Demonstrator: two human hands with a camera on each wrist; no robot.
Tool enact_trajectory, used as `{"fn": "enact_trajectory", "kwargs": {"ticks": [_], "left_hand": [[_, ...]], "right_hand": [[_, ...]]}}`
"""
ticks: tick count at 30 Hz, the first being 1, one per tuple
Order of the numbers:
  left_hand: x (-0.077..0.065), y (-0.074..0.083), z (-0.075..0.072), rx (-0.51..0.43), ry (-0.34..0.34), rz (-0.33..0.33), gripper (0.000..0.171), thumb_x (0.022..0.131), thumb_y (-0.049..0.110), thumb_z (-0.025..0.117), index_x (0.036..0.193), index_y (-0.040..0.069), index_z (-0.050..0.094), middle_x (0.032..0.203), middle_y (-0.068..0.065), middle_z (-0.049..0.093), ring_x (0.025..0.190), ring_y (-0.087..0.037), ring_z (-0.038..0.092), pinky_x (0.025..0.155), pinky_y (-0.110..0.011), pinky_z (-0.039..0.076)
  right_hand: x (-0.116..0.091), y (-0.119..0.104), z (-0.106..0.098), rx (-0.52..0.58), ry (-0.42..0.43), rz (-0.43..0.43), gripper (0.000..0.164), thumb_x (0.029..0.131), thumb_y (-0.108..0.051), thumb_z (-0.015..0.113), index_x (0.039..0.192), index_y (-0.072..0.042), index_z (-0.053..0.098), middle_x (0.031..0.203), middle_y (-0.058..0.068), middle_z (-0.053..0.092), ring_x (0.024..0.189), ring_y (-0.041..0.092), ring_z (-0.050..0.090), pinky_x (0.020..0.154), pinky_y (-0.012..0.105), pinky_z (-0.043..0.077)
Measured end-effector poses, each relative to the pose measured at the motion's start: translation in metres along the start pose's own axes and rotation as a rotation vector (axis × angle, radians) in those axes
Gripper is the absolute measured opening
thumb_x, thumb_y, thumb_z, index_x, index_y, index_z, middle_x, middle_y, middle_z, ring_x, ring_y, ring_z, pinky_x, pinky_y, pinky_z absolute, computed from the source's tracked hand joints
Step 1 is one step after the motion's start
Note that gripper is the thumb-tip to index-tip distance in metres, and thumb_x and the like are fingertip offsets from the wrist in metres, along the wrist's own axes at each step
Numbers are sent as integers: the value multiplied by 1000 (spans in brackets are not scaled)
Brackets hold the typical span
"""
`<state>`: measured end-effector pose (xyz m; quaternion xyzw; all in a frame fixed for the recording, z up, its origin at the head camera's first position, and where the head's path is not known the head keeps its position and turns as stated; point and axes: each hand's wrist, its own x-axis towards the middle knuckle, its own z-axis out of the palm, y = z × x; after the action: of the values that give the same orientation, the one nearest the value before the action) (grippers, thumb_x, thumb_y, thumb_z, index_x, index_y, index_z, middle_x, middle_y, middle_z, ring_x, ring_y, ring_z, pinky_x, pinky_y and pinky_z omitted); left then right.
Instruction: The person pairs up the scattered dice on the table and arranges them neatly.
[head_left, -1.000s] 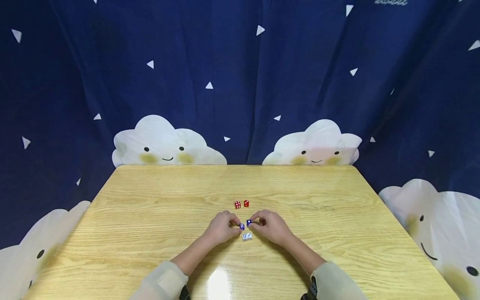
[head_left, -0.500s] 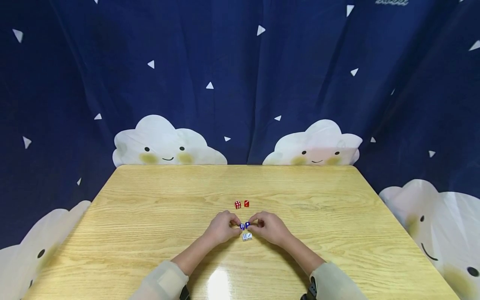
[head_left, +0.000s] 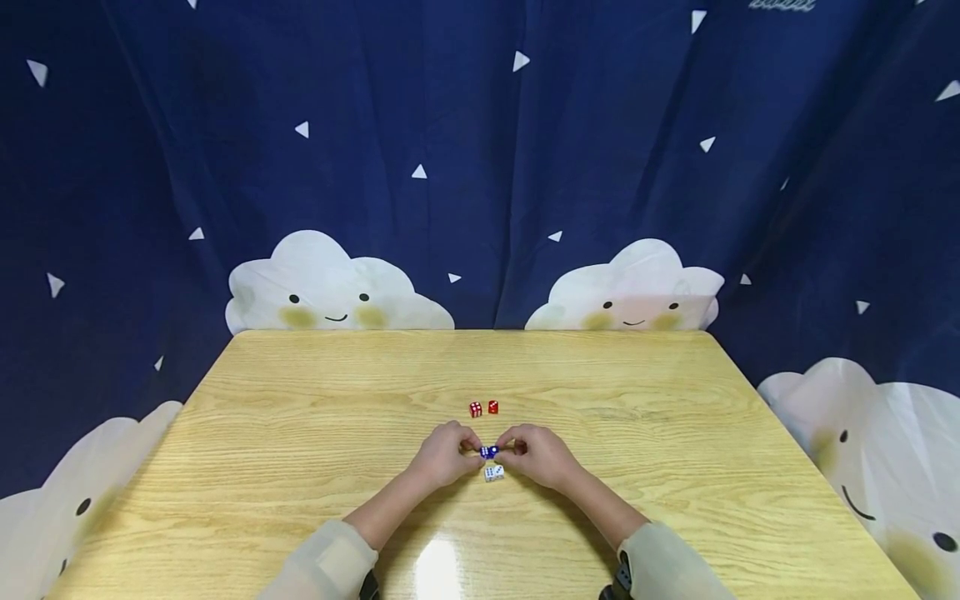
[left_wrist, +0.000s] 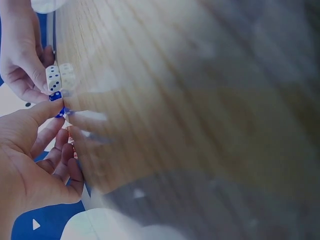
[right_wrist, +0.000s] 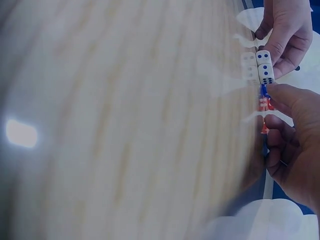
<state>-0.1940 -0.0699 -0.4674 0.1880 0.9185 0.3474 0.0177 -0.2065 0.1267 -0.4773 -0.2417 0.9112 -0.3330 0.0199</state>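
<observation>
Two blue dice meet side by side on the table in the head view. My left hand (head_left: 444, 454) pinches the left blue die (head_left: 484, 452) between thumb and fingertips. On the other side, the right blue die (head_left: 493, 451) is pinched by my right hand (head_left: 543, 455). Just nearer to me sit two white dice (head_left: 493, 473), touching each other. In the left wrist view the thumb covers part of a blue die (left_wrist: 56, 95). The right wrist view shows only a sliver of blue behind the white dice (right_wrist: 265, 67) and the thumb.
Beyond the hands lie two red dice, the left one (head_left: 476, 409) and the right one (head_left: 492, 407), with a small gap between them. The wooden table (head_left: 337, 383) reaches back to a dark blue curtain (head_left: 465, 125) with clouds.
My right hand has slid its blue die left and slightly toward me, closing the gap to the left blue die. My left hand, the red dice and the white dice have stayed put.
</observation>
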Motion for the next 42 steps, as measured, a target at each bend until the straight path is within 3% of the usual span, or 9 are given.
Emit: {"fn": "enact_trajectory", "kwargs": {"ticks": [10, 16, 25, 36, 42], "left_hand": [[-1, -1, -3, -29, -19, 11, 17, 74, 15, 76, 86, 4, 69, 82, -5, 60, 78, -16, 53, 68, -23, 42], [-1, -6, -6, -76, -24, -33, 18, 77, 19, 74, 89, 7, 69, 85, -4, 60, 80, -14, 52, 70, -25, 44], [5, -8, -14, -42, 47, -59, 24, 81, 24, 71, 97, 8, 69, 91, -5, 61, 83, -17, 57, 73, -31, 49], [19, -14, -23, -76, 135, -138, 24, 83, 23, 70, 100, 7, 68, 97, -9, 62, 84, -19, 60, 72, -32, 50], [26, -18, -23, -89, 156, -136, 26, 83, 22, 69, 104, 5, 67, 103, -12, 62, 89, -23, 61, 75, -36, 51]], "right_hand": [[2, 1, 0, 0, -4, 3, 15, 81, -26, 72, 91, -15, 71, 66, -8, 53, 56, 3, 41, 51, 19, 34], [1, 4, 2, 3, 21, -47, 16, 80, -25, 72, 91, -13, 71, 64, -11, 52, 54, 0, 39, 49, 18, 33], [1, 3, 1, -15, -1, -1, 17, 81, -27, 72, 92, -15, 71, 66, -9, 54, 56, 1, 42, 52, 18, 36], [0, 0, 1, -5, -3, -5, 16, 81, -26, 71, 92, -15, 71, 66, -9, 54, 56, 1, 42, 52, 18, 36], [1, 1, 1, -13, -6, 5, 15, 81, -26, 71, 92, -15, 71, 67, -9, 55, 57, 2, 43, 52, 19, 36]]}}
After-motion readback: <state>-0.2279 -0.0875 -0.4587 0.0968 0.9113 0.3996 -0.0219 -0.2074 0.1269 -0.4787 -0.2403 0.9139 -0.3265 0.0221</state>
